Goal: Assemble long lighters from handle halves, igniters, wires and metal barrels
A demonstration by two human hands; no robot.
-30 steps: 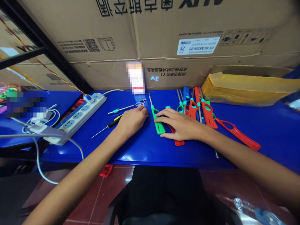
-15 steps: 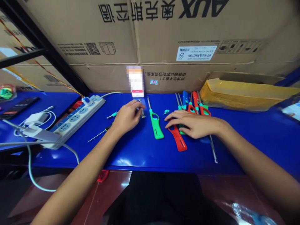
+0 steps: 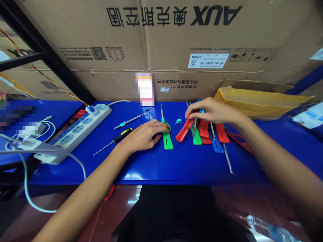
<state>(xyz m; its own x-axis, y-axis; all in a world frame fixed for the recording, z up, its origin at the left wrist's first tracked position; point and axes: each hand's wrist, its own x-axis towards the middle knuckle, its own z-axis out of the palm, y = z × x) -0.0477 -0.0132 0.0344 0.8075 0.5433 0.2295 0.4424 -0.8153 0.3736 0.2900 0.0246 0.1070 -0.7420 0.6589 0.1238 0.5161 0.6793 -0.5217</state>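
My left hand [image 3: 148,134] rests at the green lighter [image 3: 168,140], its bent fingers over the handle's loop; a firm hold cannot be made out. My right hand [image 3: 214,110] pinches a red handle shell [image 3: 183,130], tilted above the table. Beneath and beside that hand lie several lighters, among them a blue one [image 3: 217,145] and a green one [image 3: 197,138]. Small teal parts [image 3: 178,121] lie between my hands. Left of my left hand are a yellow-black screwdriver [image 3: 122,135] and a metal tube [image 3: 131,120] with a wire.
A white power strip [image 3: 75,129] with cables stands at the left of the blue table [image 3: 151,168]. A lit phone [image 3: 146,90] leans on the large carton [image 3: 166,40] at the back. A yellow-taped box [image 3: 259,104] sits at the back right.
My left hand has moved right and down onto the green lighter, uncovering the metal tube. My right hand has moved back and lifted the red shell, which lay on the table before.
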